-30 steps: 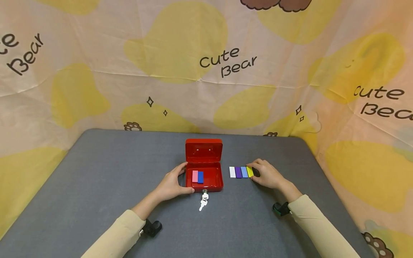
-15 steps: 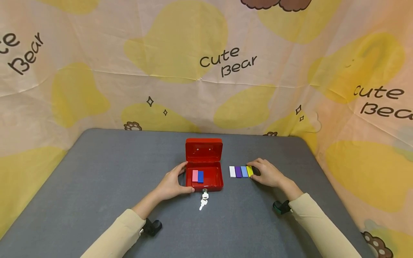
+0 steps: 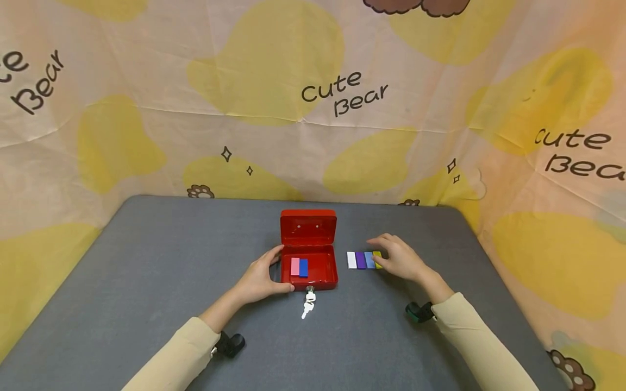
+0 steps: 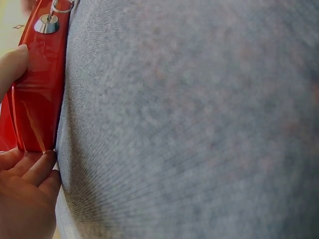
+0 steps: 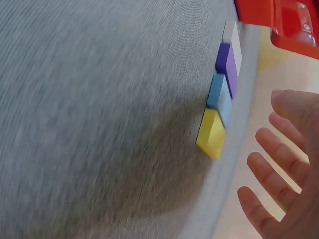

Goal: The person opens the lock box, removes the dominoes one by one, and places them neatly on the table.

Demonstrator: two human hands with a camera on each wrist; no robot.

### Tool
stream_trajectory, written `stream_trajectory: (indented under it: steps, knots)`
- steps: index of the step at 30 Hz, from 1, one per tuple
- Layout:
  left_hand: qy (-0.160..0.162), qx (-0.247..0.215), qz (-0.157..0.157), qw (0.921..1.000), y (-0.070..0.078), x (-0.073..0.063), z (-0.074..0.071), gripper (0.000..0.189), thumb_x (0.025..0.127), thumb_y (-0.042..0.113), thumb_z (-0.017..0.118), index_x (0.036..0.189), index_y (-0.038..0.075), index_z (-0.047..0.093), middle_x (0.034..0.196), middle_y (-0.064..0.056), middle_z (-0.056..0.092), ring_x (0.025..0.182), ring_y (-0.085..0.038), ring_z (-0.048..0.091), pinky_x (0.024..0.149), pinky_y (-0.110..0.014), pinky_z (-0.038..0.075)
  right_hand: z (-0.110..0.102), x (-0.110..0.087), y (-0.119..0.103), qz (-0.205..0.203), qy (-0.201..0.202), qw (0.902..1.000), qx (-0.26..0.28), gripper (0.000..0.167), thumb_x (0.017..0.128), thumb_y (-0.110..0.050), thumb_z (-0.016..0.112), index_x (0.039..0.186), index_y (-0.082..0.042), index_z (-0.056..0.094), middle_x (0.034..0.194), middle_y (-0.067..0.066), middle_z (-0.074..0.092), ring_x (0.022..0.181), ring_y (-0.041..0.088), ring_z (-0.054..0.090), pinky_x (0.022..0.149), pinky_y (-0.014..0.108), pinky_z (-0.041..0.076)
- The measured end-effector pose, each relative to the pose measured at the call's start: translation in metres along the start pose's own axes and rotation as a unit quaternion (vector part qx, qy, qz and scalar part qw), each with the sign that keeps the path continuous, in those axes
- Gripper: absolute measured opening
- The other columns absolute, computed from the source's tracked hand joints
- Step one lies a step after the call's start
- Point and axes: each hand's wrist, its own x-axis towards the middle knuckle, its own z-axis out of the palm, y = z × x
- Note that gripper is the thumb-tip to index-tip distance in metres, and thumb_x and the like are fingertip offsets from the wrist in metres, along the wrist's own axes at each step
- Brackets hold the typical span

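Observation:
A small red cash box (image 3: 324, 267) stands with its lid raised in the head view, a pink block (image 3: 295, 266) and a dark blue block (image 3: 304, 267) lying inside. My left hand (image 3: 256, 279) holds its left side, thumb at the front wall and fingers along the side. To the right of the box is a row of blocks: white (image 3: 351, 260), purple (image 3: 361, 260), light blue (image 3: 369, 260) and yellow (image 5: 211, 134). Above the yellow end hovers my right hand (image 3: 402, 262), fingers spread and holding nothing; its thumb partly covers the yellow block in the head view.
Keys (image 3: 308, 304) hang from the lock (image 4: 47, 24) at the front of the box. Grey cloth covers the table (image 3: 171, 244), and a printed curtain (image 3: 264, 81) rises behind it. Each wrist carries a black camera (image 3: 231, 345).
My right hand has released the yellow block, lifted slightly and moved a little left over the row, its fingers spreading. The left hand stays at the cash box.

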Motion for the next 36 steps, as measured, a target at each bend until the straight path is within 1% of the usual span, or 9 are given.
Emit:
stream_trajectory:
  steps: [5, 9, 14, 18, 23, 28, 32, 36]
  knots:
    - [-0.002, -0.001, -0.004, 1.0000, 0.000, 0.000, 0.000, 0.094, 0.064, 0.034, 0.082, 0.141, 0.011, 0.033, 0.141, -0.012, 0.040, 0.123, -0.028, 0.047, 0.091, -0.045, 0.047, 0.006, 0.007, -0.007, 0.001, 0.011, 0.9999, 0.008, 0.035, 0.083, -0.015, 0.067, 0.116, -0.007, 0.062, 0.110, 0.008, 0.061, 0.101, 0.026, 0.056, 0.085, 0.044, 0.047]
    - [-0.001, -0.001, -0.004, 1.0000, 0.001, 0.000, -0.001, 0.094, 0.064, 0.033, 0.082, 0.141, 0.011, 0.033, 0.141, -0.012, 0.041, 0.123, -0.028, 0.048, 0.092, -0.046, 0.046, 0.010, 0.013, -0.017, 0.002, 0.012, 0.9998, 0.017, 0.033, 0.082, -0.017, 0.068, 0.114, -0.007, 0.063, 0.109, 0.006, 0.062, 0.102, 0.026, 0.056, 0.087, 0.044, 0.047]
    - [-0.002, -0.001, -0.001, 1.0000, 0.001, 0.000, -0.001, 0.094, 0.064, 0.033, 0.082, 0.141, 0.011, 0.033, 0.140, -0.012, 0.041, 0.123, -0.029, 0.048, 0.093, -0.046, 0.046, 0.016, 0.021, -0.028, -0.025, 0.015, 0.9995, 0.010, 0.032, 0.082, -0.016, 0.068, 0.112, -0.007, 0.064, 0.106, 0.005, 0.063, 0.098, 0.023, 0.056, 0.088, 0.041, 0.048]
    - [-0.001, -0.002, 0.000, 1.0000, 0.001, 0.000, -0.001, 0.094, 0.064, 0.033, 0.082, 0.141, 0.010, 0.033, 0.140, -0.012, 0.041, 0.122, -0.029, 0.048, 0.092, -0.046, 0.046, 0.019, 0.028, -0.038, -0.035, 0.008, 0.9993, 0.010, 0.033, 0.081, -0.016, 0.069, 0.113, -0.008, 0.064, 0.106, 0.006, 0.064, 0.097, 0.021, 0.056, 0.086, 0.039, 0.049]
    - [-0.002, -0.002, 0.000, 1.0000, 0.001, -0.001, -0.001, 0.094, 0.064, 0.033, 0.082, 0.141, 0.011, 0.033, 0.141, -0.013, 0.041, 0.123, -0.029, 0.048, 0.092, -0.046, 0.046, 0.020, 0.035, -0.051, -0.021, -0.009, 0.9996, 0.014, 0.036, 0.081, -0.020, 0.069, 0.115, -0.010, 0.063, 0.108, 0.005, 0.063, 0.098, 0.019, 0.055, 0.084, 0.037, 0.050]
    - [-0.002, -0.001, 0.001, 1.0000, 0.002, -0.001, -0.001, 0.094, 0.064, 0.033, 0.082, 0.141, 0.011, 0.033, 0.140, -0.013, 0.041, 0.122, -0.029, 0.048, 0.092, -0.047, 0.046, 0.022, 0.040, -0.059, -0.006, -0.014, 0.9997, 0.019, 0.038, 0.081, -0.022, 0.070, 0.117, -0.014, 0.062, 0.110, 0.001, 0.062, 0.098, 0.015, 0.054, 0.081, 0.031, 0.051]
    - [-0.001, -0.005, 0.008, 1.0000, 0.002, -0.001, -0.001, 0.094, 0.064, 0.033, 0.082, 0.141, 0.009, 0.033, 0.140, -0.014, 0.042, 0.121, -0.030, 0.049, 0.092, -0.047, 0.045, 0.024, 0.044, -0.065, -0.015, -0.011, 0.9996, 0.022, 0.038, 0.081, -0.022, 0.070, 0.117, -0.015, 0.062, 0.109, 0.002, 0.062, 0.098, 0.015, 0.053, 0.079, 0.030, 0.051]
    - [0.000, -0.007, 0.011, 0.9999, 0.001, -0.001, -0.001, 0.095, 0.064, 0.034, 0.082, 0.141, 0.009, 0.033, 0.140, -0.014, 0.042, 0.121, -0.030, 0.049, 0.093, -0.047, 0.045, 0.027, 0.048, -0.073, -0.036, -0.012, 0.9990, 0.023, 0.038, 0.081, -0.023, 0.069, 0.117, -0.014, 0.061, 0.109, 0.003, 0.062, 0.099, 0.017, 0.054, 0.083, 0.033, 0.050]
